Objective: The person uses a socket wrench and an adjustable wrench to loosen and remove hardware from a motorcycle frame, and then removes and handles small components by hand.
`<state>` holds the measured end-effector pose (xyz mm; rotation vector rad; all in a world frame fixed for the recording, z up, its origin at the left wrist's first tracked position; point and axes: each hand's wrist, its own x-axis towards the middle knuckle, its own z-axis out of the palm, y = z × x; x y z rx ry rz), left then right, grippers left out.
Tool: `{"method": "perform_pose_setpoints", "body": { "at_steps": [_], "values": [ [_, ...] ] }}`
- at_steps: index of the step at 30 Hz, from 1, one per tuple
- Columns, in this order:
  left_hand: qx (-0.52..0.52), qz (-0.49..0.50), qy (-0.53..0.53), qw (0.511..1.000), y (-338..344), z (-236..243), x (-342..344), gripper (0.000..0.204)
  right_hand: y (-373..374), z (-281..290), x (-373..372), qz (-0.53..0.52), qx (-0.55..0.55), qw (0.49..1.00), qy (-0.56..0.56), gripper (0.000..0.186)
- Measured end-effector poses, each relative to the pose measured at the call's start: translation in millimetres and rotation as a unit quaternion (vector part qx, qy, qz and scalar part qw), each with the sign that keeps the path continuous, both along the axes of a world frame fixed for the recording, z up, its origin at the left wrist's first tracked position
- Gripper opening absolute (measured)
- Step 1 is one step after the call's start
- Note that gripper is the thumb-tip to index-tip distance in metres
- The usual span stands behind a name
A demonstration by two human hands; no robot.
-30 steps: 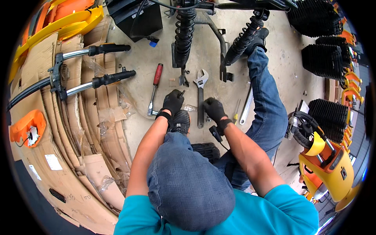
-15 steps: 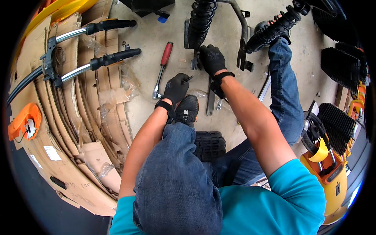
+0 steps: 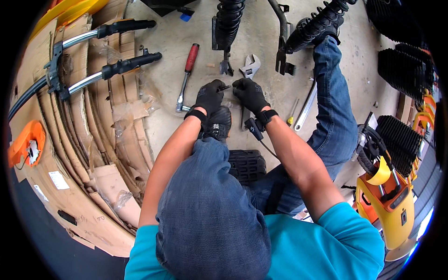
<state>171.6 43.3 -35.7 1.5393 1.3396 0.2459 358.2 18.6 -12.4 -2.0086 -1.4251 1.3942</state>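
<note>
Both hands wear black gloves. My left hand (image 3: 209, 97) is closed on a small dark pin (image 3: 225, 87) above my shoe. Just to its right, my right hand (image 3: 248, 95) has its fingers pinched near the pin's end; what they hold is too small to make out. Behind the hands hangs a black shock absorber (image 3: 228, 18) with a bracket (image 3: 226, 64) at its lower end. An adjustable wrench (image 3: 251, 65) lies partly under my right hand. A red-handled ratchet (image 3: 191, 58) lies to the left, and a long wrench (image 3: 305, 107) and screwdriver (image 3: 290, 120) to the right.
Stacked cardboard (image 3: 100, 177) carries fork tubes (image 3: 84, 81) and an orange part (image 3: 23, 147) at left. A second shock (image 3: 312, 30) and bent frame tube (image 3: 275, 14) are ahead. A yellow-orange vehicle body (image 3: 396, 210) and black ribbed stacks (image 3: 396, 144) stand at right, on concrete floor (image 3: 163, 126).
My right hand reached up to the hanging shock's bracket half a second ago and has come back down beside my left hand. The view has shifted, moving the surroundings upward in the picture.
</note>
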Motion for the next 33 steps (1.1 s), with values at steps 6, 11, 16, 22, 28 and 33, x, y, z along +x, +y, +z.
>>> {"method": "perform_pose_setpoints", "body": {
  "at_steps": [6,11,16,22,28,33],
  "values": [
    [0.015,-0.012,0.004,1.000,-1.7,2.0,0.6,0.020,-5.3,1.0,-0.6,-0.033,-0.018,0.997,0.065,0.027],
    [0.023,-0.015,-0.011,1.000,-5.8,-0.1,0.3,0.020,0.4,4.6,5.3,-0.022,-0.038,0.993,0.106,0.026],
    [0.010,-0.030,0.017,0.999,-2.0,5.1,2.5,0.023,1.5,16.5,6.7,-0.042,-0.080,0.986,0.141,0.026],
    [0.012,-0.015,-0.022,1.000,-2.7,9.6,7.3,0.021,-4.0,14.9,12.0,-0.033,-0.056,0.988,0.141,0.026],
    [0.023,-0.017,-0.014,0.999,-4.9,5.1,8.4,0.019,-7.5,9.6,12.9,-0.029,-0.049,0.988,0.145,0.027],
    [0.007,-0.025,-0.002,1.000,-2.8,10.1,9.5,0.021,-6.0,14.2,15.0,-0.008,-0.051,0.992,0.116,0.026]
  ]
}}
